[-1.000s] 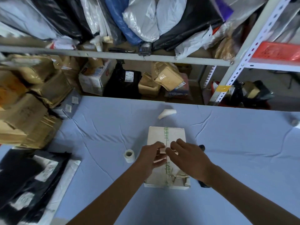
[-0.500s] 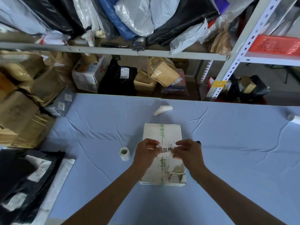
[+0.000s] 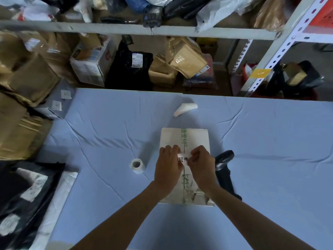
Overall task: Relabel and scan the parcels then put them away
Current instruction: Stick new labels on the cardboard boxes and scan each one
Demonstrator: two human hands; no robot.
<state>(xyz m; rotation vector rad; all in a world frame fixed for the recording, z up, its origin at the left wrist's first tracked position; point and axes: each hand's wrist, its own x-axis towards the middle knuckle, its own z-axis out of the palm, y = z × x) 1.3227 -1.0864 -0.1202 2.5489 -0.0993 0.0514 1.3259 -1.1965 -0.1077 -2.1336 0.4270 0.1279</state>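
Note:
A flat white parcel [image 3: 184,138] with green printing lies on the blue table cover [image 3: 108,134] in front of me. Both hands are over its middle. My left hand [image 3: 167,168] and my right hand [image 3: 201,165] each pinch one end of a small white label [image 3: 182,158] with black characters, held just above or on the parcel's top. A black handheld scanner [image 3: 224,170] lies on the table right of the parcel, partly behind my right wrist. A small roll of labels [image 3: 137,166] stands to the parcel's left.
A crumpled white strip [image 3: 185,109] lies near the table's far edge. Black bagged parcels [image 3: 21,192] are piled at the near left, brown boxes [image 3: 27,105] further left. Metal shelving [image 3: 137,30] with more parcels stands behind the table.
My hands have drawn apart a little, exposing the printed label stretched between them. The view has shifted, and the scanner beside the parcel is now more visible.

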